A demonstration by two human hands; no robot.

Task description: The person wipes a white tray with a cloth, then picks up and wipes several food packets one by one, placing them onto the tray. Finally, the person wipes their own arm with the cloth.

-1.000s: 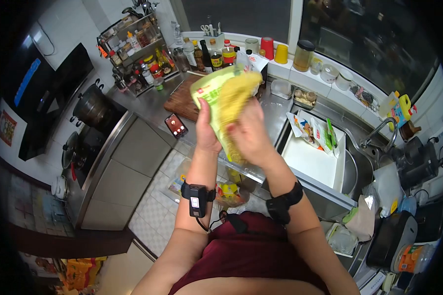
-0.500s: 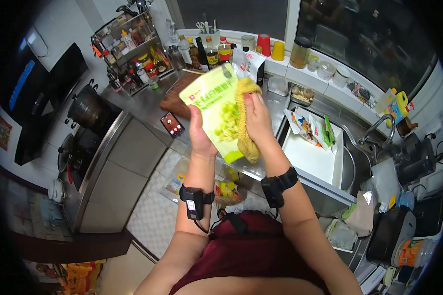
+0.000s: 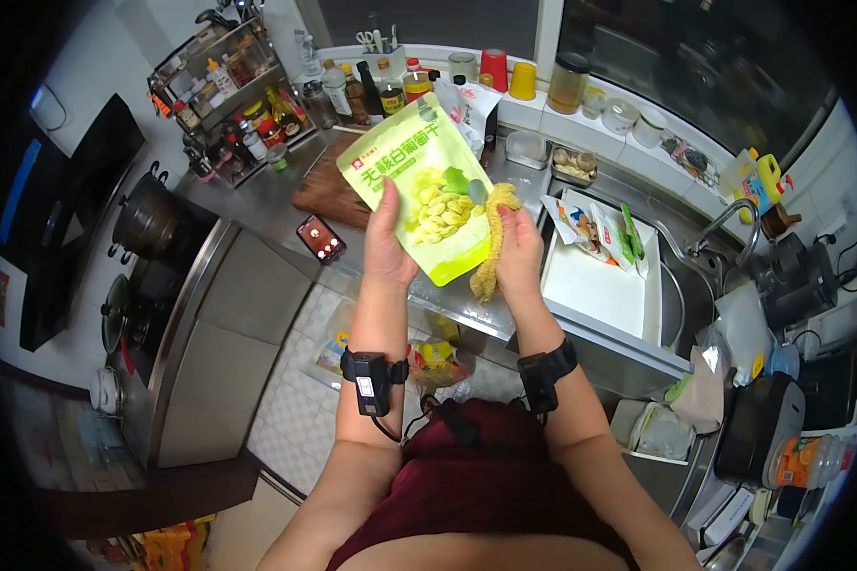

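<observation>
I see the left hand (image 3: 388,255) grasping the green pouch (image 3: 419,162) by its lower left side, above the counter (image 3: 263,211); the right hand (image 3: 521,262) clutches a yellow cloth (image 3: 492,249) at its right edge.

Left hand (image 3: 388,249): fingers mostly hidden behind pouch (image 3: 438,205); cutting board (image 3: 326,187) partly covered.

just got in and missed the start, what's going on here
Someone at a kitchen counter holds a green pouch in the left hand and a bunched yellow cloth in the right hand, the cloth at the pouch's edge. Other packets lie in a white tray to the right, and a phone lies near a cutting board on the left.
</observation>
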